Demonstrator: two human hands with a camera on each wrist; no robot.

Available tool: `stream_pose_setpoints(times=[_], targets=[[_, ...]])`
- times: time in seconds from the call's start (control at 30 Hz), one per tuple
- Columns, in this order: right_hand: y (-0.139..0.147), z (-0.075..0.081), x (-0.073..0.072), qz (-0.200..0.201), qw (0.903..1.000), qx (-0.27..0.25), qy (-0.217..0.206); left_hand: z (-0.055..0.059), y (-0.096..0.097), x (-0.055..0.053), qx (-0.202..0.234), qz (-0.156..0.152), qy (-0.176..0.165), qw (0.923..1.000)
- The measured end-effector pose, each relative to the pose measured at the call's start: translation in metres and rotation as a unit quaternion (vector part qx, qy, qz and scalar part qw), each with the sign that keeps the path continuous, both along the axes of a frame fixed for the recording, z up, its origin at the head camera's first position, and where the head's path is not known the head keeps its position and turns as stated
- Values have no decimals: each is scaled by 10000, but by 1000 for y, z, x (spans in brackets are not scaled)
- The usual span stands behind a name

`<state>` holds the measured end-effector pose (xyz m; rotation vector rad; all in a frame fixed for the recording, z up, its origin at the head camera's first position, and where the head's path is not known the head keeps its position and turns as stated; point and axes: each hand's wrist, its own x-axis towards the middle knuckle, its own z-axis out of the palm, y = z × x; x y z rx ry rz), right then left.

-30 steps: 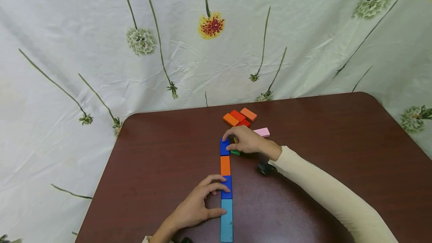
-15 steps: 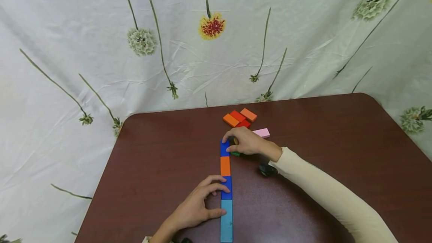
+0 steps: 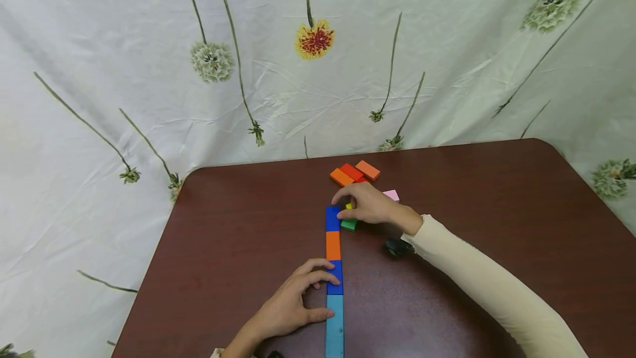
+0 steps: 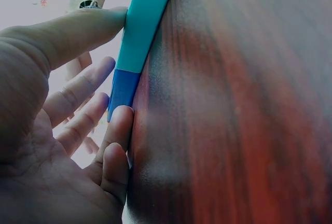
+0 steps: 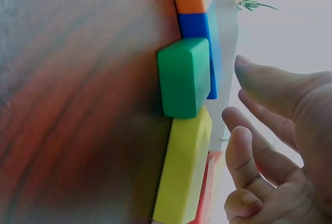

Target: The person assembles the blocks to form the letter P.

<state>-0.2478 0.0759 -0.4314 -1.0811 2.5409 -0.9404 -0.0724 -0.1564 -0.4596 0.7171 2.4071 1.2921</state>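
A straight row of wooden blocks runs away from the near side in the head view: a long teal block (image 3: 335, 325), a blue block (image 3: 336, 288), an orange block (image 3: 333, 245) and a far blue block (image 3: 332, 219). My left hand (image 3: 290, 303) lies along the row's left side, thumb tip at the teal block's edge and fingertips over the nearer blue one. Above the far blue block hovers my right hand (image 3: 370, 204), its thumb and fingers parted. The right wrist view shows a gap between that hand and the blocks, with nothing in its fingers.
Beside the far blue block lie a green block (image 5: 179, 79) and a yellow block (image 5: 182, 172). Further back are a pink block (image 3: 391, 195) and several orange and red blocks (image 3: 367, 170). A flowered cloth (image 3: 258, 87) hangs behind the brown table (image 3: 238, 220).
My right hand has let go of the far blue block and risen slightly, exposing more of the green and yellow blocks. My left hand has stayed where it was.
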Motion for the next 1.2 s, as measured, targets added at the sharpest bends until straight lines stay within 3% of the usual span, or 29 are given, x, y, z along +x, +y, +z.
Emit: stream_pose_setpoints(times=[0.3, 0.77, 1.2], targets=[[13, 7, -15, -317, 9994, -44, -91, -1, 1, -1, 18, -44, -4, 10000], [19, 9, -50, -859, 9962, -16, -121, 0, 1, -1, -27, -35, 64, 10000], [8, 1, -66, -469, 9981, 225, -319, 1, -1, 0, 28, -30, 25, 10000]])
